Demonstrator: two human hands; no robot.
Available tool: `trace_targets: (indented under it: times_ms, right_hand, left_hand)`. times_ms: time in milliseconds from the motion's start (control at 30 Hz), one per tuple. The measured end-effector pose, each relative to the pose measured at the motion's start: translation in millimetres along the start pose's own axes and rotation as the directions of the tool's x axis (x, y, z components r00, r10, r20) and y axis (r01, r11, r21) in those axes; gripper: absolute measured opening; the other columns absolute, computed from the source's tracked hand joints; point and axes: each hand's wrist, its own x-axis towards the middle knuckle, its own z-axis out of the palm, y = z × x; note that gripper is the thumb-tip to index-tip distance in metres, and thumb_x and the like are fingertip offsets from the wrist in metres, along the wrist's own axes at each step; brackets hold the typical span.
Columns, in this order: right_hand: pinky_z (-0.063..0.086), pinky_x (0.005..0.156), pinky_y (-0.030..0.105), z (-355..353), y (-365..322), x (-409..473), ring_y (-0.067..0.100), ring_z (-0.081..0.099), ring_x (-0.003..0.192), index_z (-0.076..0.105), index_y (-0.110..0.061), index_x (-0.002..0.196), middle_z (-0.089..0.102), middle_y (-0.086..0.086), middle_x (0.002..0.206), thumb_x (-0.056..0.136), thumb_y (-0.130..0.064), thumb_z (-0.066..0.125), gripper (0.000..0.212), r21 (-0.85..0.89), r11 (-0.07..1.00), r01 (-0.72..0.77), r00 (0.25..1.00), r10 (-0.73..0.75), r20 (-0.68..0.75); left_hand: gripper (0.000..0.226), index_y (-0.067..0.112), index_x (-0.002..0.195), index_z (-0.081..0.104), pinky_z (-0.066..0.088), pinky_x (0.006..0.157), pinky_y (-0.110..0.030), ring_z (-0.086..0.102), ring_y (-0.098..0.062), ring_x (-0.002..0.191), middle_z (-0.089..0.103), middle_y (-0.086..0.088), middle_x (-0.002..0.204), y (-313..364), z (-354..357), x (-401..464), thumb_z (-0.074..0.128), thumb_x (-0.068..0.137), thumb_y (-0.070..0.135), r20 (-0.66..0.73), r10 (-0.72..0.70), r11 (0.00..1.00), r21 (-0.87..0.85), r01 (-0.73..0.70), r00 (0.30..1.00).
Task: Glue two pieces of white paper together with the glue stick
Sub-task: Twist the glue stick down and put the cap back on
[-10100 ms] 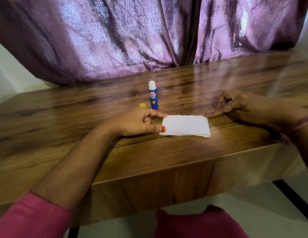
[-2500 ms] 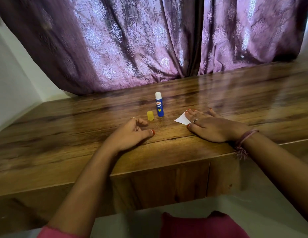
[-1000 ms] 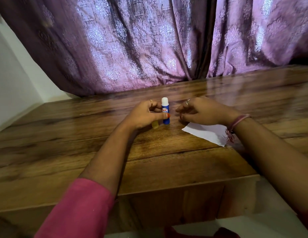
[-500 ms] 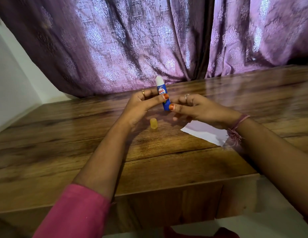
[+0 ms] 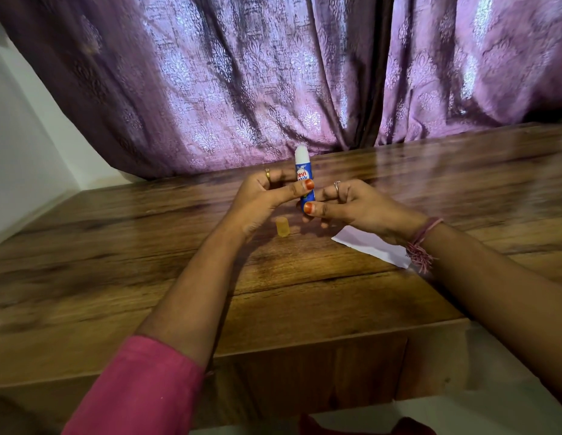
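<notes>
Both hands hold the blue glue stick (image 5: 303, 174) upright above the table, its white tip uncovered at the top. My left hand (image 5: 267, 196) pinches its middle, thumb across the label. My right hand (image 5: 355, 204) pinches its bottom end between thumb and fingers. The yellow cap (image 5: 282, 227) lies on the wood just below my left hand. The white paper (image 5: 367, 244) lies flat on the table under my right wrist, partly hidden by it.
The wooden table (image 5: 304, 293) has its front edge close to me. A purple curtain (image 5: 273, 73) hangs along the far edge. A white wall (image 5: 22, 136) is at the left.
My hands left the paper and picked the glue stick up off the table. Over the last half second it has stayed raised and turned more upright.
</notes>
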Motion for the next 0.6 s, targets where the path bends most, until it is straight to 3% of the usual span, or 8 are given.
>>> trace_targets:
  times_ms: [133,233,333,400,500,600]
  right_hand:
    - [0.048,0.056,0.014,5,0,0,0.0,0.059,0.057,0.071,-0.011,0.085,0.071,-0.008,0.063,0.08,-0.012,0.072,0.005,0.008,0.999,0.036,0.995,-0.035,-0.093]
    - [0.048,0.057,0.025,9,-4,-2,0.01,0.056,0.057,0.068,-0.009,0.081,0.064,0.007,0.069,0.069,-0.026,0.076,0.022,-0.003,0.999,0.036,0.992,-0.036,-0.122]
    - [0.054,0.066,0.034,10,-8,-4,0.014,0.059,0.061,0.063,-0.004,0.097,0.064,0.006,0.075,0.07,-0.035,0.07,0.042,0.006,1.0,-0.024,0.998,0.024,-0.053]
    - [0.057,0.069,0.032,11,-10,-5,0.012,0.062,0.064,0.062,-0.007,0.106,0.069,0.0,0.084,0.083,-0.026,0.065,0.03,0.04,0.999,-0.032,0.999,0.032,0.017]
    - [0.054,0.075,0.032,13,-9,-6,0.014,0.062,0.072,0.063,-0.012,0.113,0.068,0.005,0.105,0.091,-0.018,0.058,0.023,0.072,0.997,-0.031,0.998,0.027,0.051]
    - [0.044,0.079,0.037,11,-8,-6,0.021,0.057,0.081,0.069,-0.013,0.108,0.067,0.006,0.094,0.086,-0.019,0.064,0.022,0.042,0.998,-0.043,0.998,0.045,-0.033]
  left_hand:
    - [0.011,0.018,0.08,0.073,0.052,0.067,-0.016,0.069,-0.005,0.076,0.075,0.006,0.079,-2,0,1,0.077,0.071,0.014,-0.033,0.005,0.999,0.047,-0.004,0.999]
    - [0.009,0.021,0.079,0.076,0.053,0.068,-0.018,0.069,-0.006,0.078,0.075,0.005,0.081,-2,-1,1,0.077,0.071,0.018,-0.029,-0.002,0.999,0.045,0.003,1.0]
    - [0.008,0.021,0.08,0.076,0.052,0.067,-0.017,0.069,-0.005,0.078,0.075,0.006,0.082,1,-1,1,0.076,0.072,0.018,-0.024,0.005,1.0,0.028,-0.005,1.0]
    - [0.009,0.023,0.079,0.076,0.051,0.068,-0.016,0.069,-0.005,0.078,0.075,0.006,0.082,2,-2,1,0.076,0.072,0.018,-0.021,0.007,0.999,0.032,-0.007,1.0]
    - [0.009,0.024,0.079,0.076,0.052,0.065,-0.016,0.067,-0.005,0.07,0.075,0.005,0.079,4,-2,0,0.075,0.073,0.017,-0.012,0.013,0.999,0.034,-0.012,1.0]
    - [0.013,0.027,0.078,0.077,0.052,0.067,-0.015,0.069,-0.004,0.075,0.075,0.008,0.08,4,-1,-1,0.076,0.072,0.016,-0.002,0.028,0.999,0.036,-0.028,1.0]
